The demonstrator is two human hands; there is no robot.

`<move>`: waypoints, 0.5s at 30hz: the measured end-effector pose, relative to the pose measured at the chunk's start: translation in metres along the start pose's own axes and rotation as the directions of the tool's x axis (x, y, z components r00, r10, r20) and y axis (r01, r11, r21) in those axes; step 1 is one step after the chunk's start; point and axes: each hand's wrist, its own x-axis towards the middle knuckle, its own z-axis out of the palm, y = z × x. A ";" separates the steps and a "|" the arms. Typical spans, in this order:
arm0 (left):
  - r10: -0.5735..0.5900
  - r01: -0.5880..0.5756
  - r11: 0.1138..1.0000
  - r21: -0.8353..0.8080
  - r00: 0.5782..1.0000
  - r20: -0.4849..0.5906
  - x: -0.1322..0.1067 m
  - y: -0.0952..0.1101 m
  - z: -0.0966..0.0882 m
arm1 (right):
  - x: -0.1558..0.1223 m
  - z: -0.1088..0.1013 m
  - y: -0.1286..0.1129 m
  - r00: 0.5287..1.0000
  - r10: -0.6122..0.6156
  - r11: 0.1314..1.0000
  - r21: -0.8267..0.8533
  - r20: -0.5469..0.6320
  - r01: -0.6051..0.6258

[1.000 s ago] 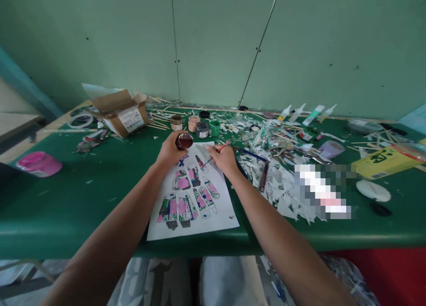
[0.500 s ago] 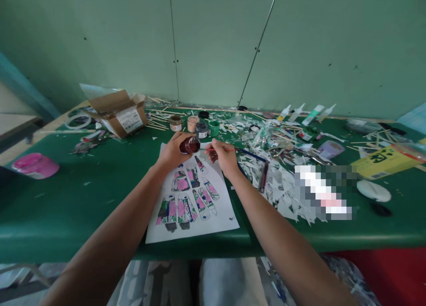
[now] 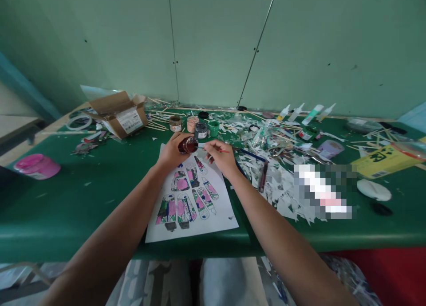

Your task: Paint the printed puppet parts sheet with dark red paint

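Observation:
My left hand [image 3: 171,151] is wrapped round a small jar of dark red paint [image 3: 188,145], tipped with its mouth toward the right. Pinched in the fingers of my right hand [image 3: 221,154] is a thin paintbrush [image 3: 226,151] with a reddish handle. Its tip points left and is at the jar's mouth; whether it touches the paint I cannot tell. Below both hands lies a white paper sheet [image 3: 219,217] with several printed shapes, partly painted pink, green, blue and black.
Open paint jars [image 3: 201,130] stand behind my hands. On the left are a cardboard box [image 3: 128,119] and a pink paint jar [image 3: 37,166]. Paper scraps [image 3: 282,190] cover the table to the right, near glue bottles [image 3: 296,113] and a yellow packet [image 3: 382,160].
The jar has turned slightly and shifted a little left. My right hand has moved slightly, its fingers extending further along the brush toward the jar.

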 end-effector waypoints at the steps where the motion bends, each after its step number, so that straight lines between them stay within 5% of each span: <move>1: 0.010 -0.010 1.000 -0.003 1.000 -0.004 0.000 -0.001 0.000 | 0.000 0.000 0.000 1.000 0.006 1.000 -0.004 0.014 -0.006; 15: -0.002 0.001 1.000 -0.003 1.000 -0.028 0.000 -0.006 0.003 | 0.003 0.000 -0.002 0.992 0.096 0.983 0.167 -0.081 -0.081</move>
